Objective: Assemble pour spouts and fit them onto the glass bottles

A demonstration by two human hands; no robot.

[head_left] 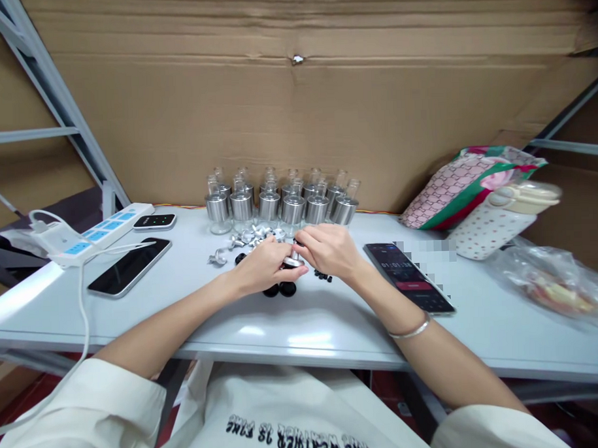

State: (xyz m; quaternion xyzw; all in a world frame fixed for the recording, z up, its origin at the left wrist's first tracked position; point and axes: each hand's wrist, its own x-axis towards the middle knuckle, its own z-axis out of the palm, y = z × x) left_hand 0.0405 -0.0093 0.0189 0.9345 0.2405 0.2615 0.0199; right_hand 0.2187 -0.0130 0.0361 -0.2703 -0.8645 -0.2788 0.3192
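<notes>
Item: small silver cap (294, 261), mid-worktop (307, 328), pinched between left hand (264, 264) and right hand (329, 249), fingertips pressed together. Behind: row of silver-collared glass bottles (278, 202), loose silver parts (250, 237). Beneath: black caps (280, 289). Flanking: two phones (128, 267) (409, 277), power strip (100, 232).

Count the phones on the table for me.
2 for sure: a dark-screened phone left of the hands, and a lit phone by the right wrist. A smaller black device beside the power strip may be another.
</notes>
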